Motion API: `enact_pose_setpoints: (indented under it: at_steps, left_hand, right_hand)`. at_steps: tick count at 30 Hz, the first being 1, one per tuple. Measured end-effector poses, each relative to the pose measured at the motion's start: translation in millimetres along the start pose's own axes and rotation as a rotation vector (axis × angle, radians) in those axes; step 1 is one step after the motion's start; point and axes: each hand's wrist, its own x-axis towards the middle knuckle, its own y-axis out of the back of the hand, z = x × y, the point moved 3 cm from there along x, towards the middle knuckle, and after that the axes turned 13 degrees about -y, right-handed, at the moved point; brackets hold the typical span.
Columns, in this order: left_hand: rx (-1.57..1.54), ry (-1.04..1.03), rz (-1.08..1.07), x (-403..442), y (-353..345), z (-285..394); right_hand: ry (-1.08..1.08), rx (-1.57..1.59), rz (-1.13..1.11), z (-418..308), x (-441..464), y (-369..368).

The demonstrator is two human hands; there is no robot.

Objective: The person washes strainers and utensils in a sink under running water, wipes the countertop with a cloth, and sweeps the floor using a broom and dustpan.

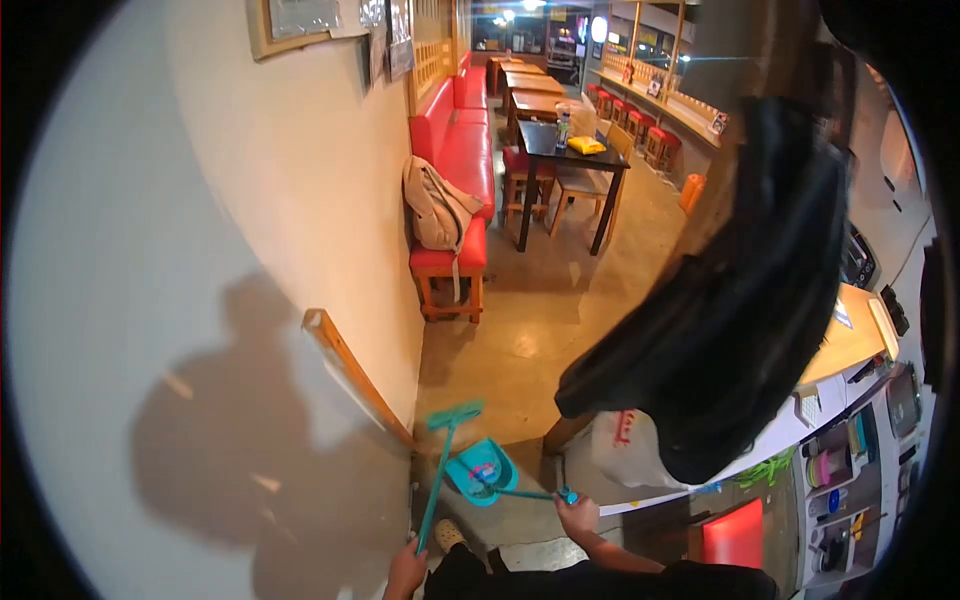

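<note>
My left hand (pixel 405 570) is closed round the handle of a green broom (pixel 437 485). Its blurred head tilts up near the foot of the wall, above the floor or touching it; I cannot tell which. My right hand (pixel 577 518) grips the end of the handle of a turquoise dustpan (pixel 505 462). The pan lies in front of my feet, just right of the broom, with some pinkish bits in it. A light clog (pixel 449 534) shows on one foot below the pan.
A white wall (pixel 230 200) runs along the left, with a wooden-edged panel (pixel 355 375) at its foot. Ahead are a red bench (pixel 447 245) with a beige backpack (pixel 437 205) and a black table (pixel 572 148). Black cloth (pixel 720 290) hangs at right over a white plastic bag (pixel 628 450).
</note>
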Motion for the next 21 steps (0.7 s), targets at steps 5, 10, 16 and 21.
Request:
enact_pose_setpoints:
  at_steps: [5, 10, 16, 21]
  left_hand:
    - [-0.046, -0.040, 0.026, 174.4, 54.1, 17.7]
    - [0.069, -0.011, -0.073, 321.8, 51.0, 19.8]
    - [0.285, -0.003, -0.110, 449.8, 17.9, -10.8]
    - [0.310, 0.085, -0.072, 626.3, 25.3, -15.1]
  right_hand:
    - [0.001, 0.058, 0.014, -86.1, 51.0, -23.3]
    - [-0.121, -0.024, 0.013, -125.3, 99.2, -35.9]
    - [-0.151, 0.153, -0.061, -181.5, 175.1, -50.9]
    - [-0.241, 0.295, -0.112, -185.5, 220.2, -61.0]
